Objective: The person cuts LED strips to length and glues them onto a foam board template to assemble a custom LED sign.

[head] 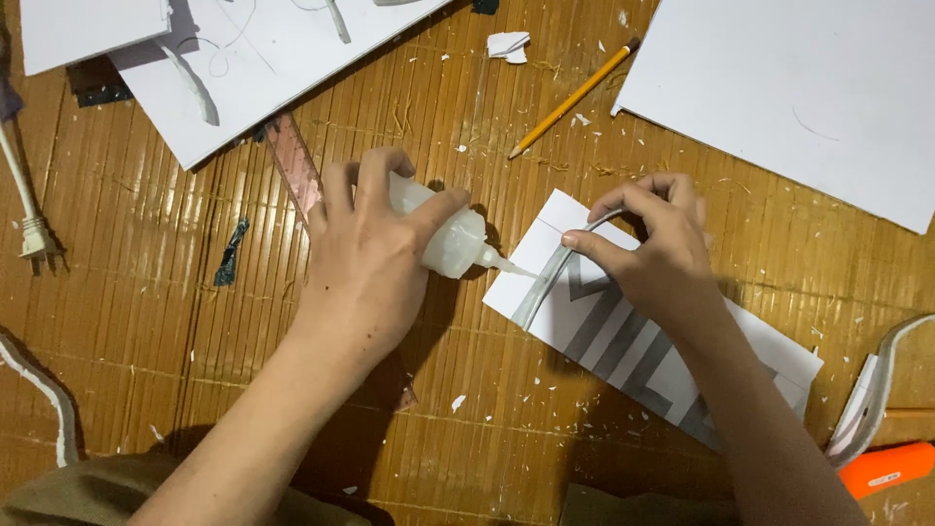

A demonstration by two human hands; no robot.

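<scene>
My left hand [365, 263] grips a small translucent glue bottle [450, 242] lying on its side, its nozzle pointing right at a thin grey-white strip [543, 288]. My right hand [654, 251] pinches the upper part of that curved strip between thumb and fingers and holds it on edge against a white card [545, 234] printed with grey block shapes. The card lies on a brown bamboo mat [487, 429]. The nozzle tip touches or nearly touches the strip's lower end.
A yellow pencil [575, 97] lies above the card. White sheets [808, 88] sit top right and top left [253, 68], a ruler [292, 166] left of my hand. An orange cutter [888, 468] and curved strips [872, 399] lie lower right; a plug [37, 237] far left.
</scene>
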